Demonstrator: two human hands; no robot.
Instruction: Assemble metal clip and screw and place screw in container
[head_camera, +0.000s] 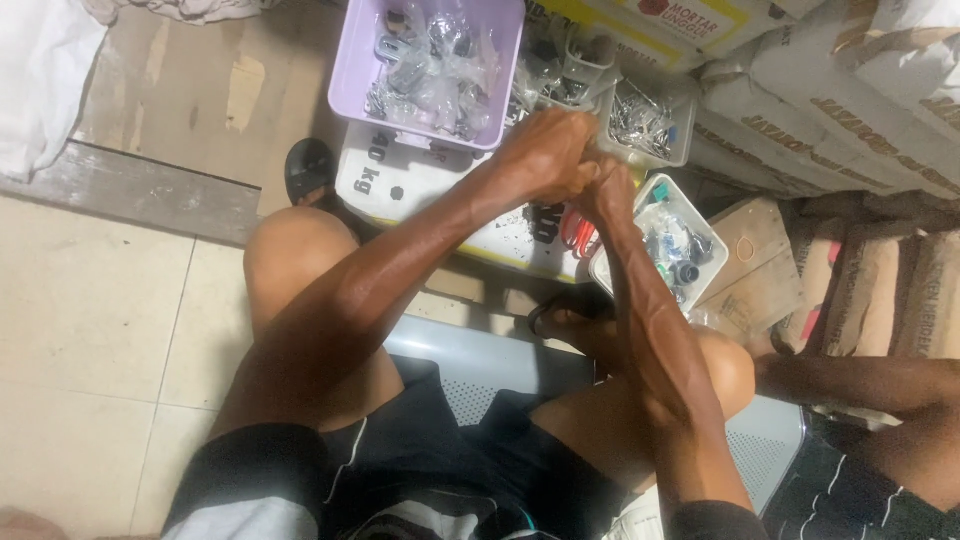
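Both hands meet just right of the lilac rectangular plastic basket (365, 60), which is heaped with small metal parts in clear crinkled bags. The left hand (545, 155) is curled tight over the right hand (605, 190); what they pinch cannot be told. Beyond them sits a clear tub of shiny metal bits (645, 125); below it, a white square tray of bagged fittings (665, 240).

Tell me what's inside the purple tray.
The purple tray holds clear plastic bags of small metal hardware. Its bottom is covered by the bags. The left hand, clasped with the right hand, hides its near right corner.
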